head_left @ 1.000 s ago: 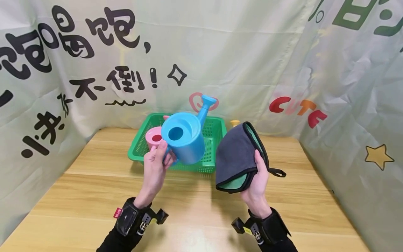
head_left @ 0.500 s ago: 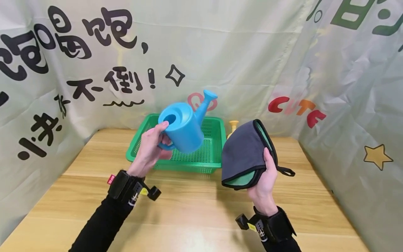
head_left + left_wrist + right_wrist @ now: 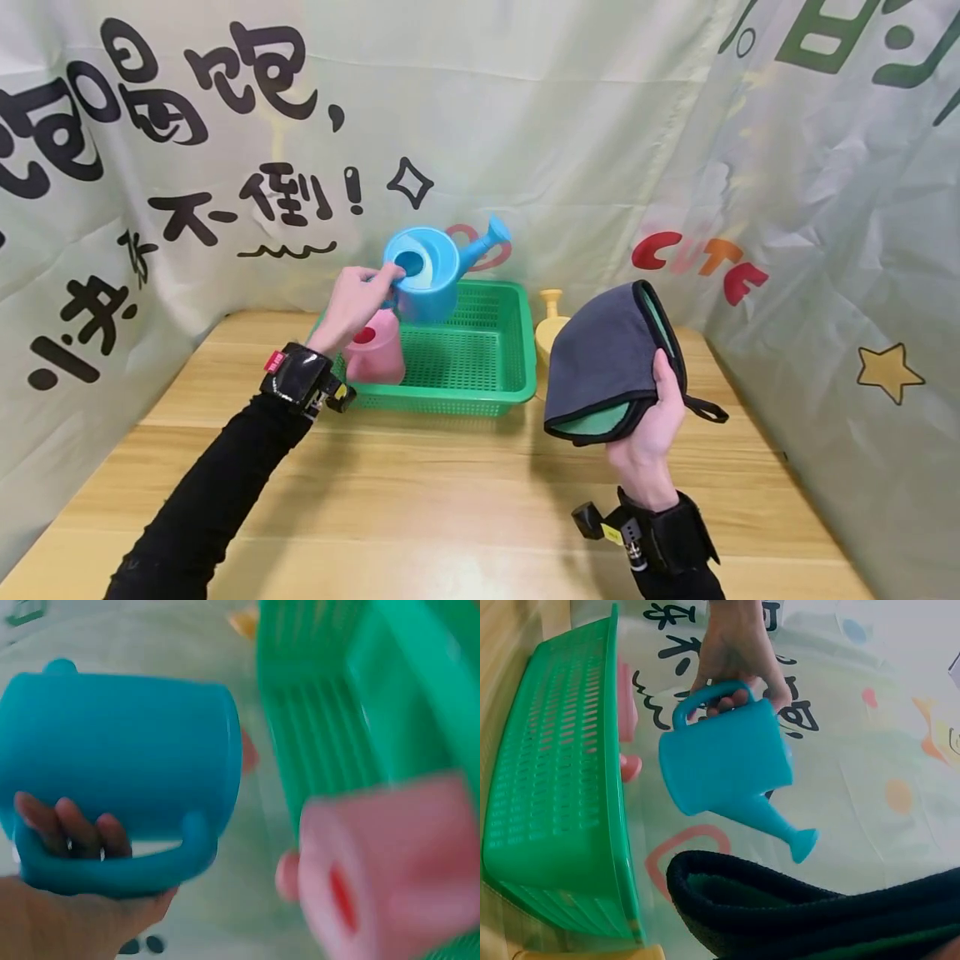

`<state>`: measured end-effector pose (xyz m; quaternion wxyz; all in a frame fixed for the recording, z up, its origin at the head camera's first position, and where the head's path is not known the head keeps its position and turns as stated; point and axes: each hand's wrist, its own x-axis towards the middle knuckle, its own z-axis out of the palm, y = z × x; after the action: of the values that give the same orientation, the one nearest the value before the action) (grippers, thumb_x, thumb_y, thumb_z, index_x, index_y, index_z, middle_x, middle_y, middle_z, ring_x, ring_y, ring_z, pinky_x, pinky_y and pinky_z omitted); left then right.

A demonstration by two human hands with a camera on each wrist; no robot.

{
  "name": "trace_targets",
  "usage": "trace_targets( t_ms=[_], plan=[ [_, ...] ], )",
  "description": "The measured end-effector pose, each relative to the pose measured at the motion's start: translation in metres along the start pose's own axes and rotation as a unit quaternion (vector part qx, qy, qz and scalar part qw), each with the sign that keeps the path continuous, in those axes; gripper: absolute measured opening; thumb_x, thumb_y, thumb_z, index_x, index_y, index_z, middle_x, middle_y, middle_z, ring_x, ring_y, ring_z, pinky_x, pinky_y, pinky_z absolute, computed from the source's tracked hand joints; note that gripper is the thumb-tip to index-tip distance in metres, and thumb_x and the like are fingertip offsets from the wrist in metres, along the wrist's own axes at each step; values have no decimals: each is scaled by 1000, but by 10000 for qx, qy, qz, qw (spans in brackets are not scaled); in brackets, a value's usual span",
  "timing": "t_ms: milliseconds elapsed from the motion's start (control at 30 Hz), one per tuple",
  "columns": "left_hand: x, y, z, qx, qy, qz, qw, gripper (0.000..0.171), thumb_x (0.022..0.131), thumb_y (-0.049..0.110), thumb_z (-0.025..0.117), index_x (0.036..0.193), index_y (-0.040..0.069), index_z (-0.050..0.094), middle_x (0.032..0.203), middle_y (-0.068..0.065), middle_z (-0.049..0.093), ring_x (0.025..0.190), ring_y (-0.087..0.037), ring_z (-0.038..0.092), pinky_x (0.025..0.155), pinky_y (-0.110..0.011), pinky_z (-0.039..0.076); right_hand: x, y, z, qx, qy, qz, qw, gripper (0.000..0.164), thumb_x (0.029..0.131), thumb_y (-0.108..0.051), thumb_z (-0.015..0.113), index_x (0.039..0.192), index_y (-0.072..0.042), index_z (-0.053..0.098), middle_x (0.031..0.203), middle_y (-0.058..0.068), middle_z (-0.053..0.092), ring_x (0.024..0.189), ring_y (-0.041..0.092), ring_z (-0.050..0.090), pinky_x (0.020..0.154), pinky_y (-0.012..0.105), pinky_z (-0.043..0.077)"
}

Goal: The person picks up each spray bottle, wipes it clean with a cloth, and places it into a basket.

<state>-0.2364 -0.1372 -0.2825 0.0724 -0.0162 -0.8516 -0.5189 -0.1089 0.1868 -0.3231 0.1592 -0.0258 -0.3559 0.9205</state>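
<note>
A blue watering can (image 3: 429,287) hangs above the back of the green basket (image 3: 480,400), held by its handle in my left hand (image 3: 356,304). In the left wrist view, fingers curl through the handle of the can (image 3: 127,750). My right hand (image 3: 648,429) grips a folded grey cloth (image 3: 600,358) with green lining, black edging and a loop, to the right of the basket. A pink watering can (image 3: 378,354) stands inside the basket at its left end, partly behind the left hand's wrist.
A yellow watering can (image 3: 550,329) stands right of the basket, partly hidden by the cloth. The wooden table (image 3: 450,500) meets a printed fabric backdrop (image 3: 562,125) at the back and both sides.
My left hand has moved away from me with the blue watering can, toward the basket's back, uncovering the pink one. My right hand and the cloth have shifted slightly right.
</note>
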Motion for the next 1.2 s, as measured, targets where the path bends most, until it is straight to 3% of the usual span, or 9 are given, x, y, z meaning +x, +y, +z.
trace_targets(
  t_ms=[167,300,400,500,633,800,900,1133,1200],
  plan=[
    [18,9,-4,1398,-317,604,9878,43,95,46,47,80,7,58,91,-12,69,76,-22,49,66,-31,34,4,-5,-3,162,-39,-135,9998,41,108,-36,37,134,-10,56,123,2,67,106,17,68,91,28,55],
    [33,17,-6,2180,-692,1153,9666,40,96,37,43,84,1,53,102,-17,56,89,-29,50,75,-36,38,7,-12,-7,478,22,-264,9985,40,107,-34,42,135,-10,56,124,3,67,107,18,67,92,27,54],
    [43,21,-7,2900,-1067,1428,9403,41,98,34,42,99,-5,56,112,-20,48,100,-34,48,88,-44,43,8,-15,-9,653,102,-232,9975,40,107,-34,45,139,-11,54,129,2,66,111,17,67,95,27,52],
    [49,25,-7,3522,-1379,1417,9148,45,97,33,41,115,-6,55,127,-21,42,115,-37,43,97,-54,43,8,-17,-9,734,156,-121,9971,41,106,-35,45,141,-14,53,134,0,64,116,16,64,99,27,50],
    [52,27,-4,4217,-1564,1478,8809,42,98,32,41,116,-2,57,135,-19,35,126,-39,30,99,-59,44,9,-18,-9,684,243,-70,9973,41,106,-35,46,141,-15,53,136,-1,63,119,16,62,101,26,47],
    [53,27,7,4958,-1502,2128,8285,36,103,28,42,107,-2,61,126,-20,41,112,-40,42,97,-52,45,11,-20,-10,718,254,-225,9968,40,106,-34,47,139,-13,53,131,2,64,114,17,64,97,27,50],
    [52,25,16,5199,-1465,2420,8060,34,106,23,44,108,-5,63,121,-20,45,101,-40,53,94,-50,49,11,-23,-10,764,244,-308,9963,40,106,-33,46,139,-12,53,130,2,64,111,18,65,95,27,52],
    [56,16,33,5309,-1863,2029,8014,19,103,7,52,116,-3,63,120,-16,52,96,-37,63,87,-47,54,10,-23,-12,815,187,-230,9962,40,106,-33,46,140,-12,53,130,2,65,112,18,65,95,27,52],
    [59,10,38,5404,-1919,2012,7942,20,101,3,56,118,-1,63,122,-17,57,102,-39,63,90,-46,55,10,-23,-12,814,154,-227,9963,40,106,-33,45,140,-12,53,131,2,65,113,18,65,95,27,52]
  ],
)
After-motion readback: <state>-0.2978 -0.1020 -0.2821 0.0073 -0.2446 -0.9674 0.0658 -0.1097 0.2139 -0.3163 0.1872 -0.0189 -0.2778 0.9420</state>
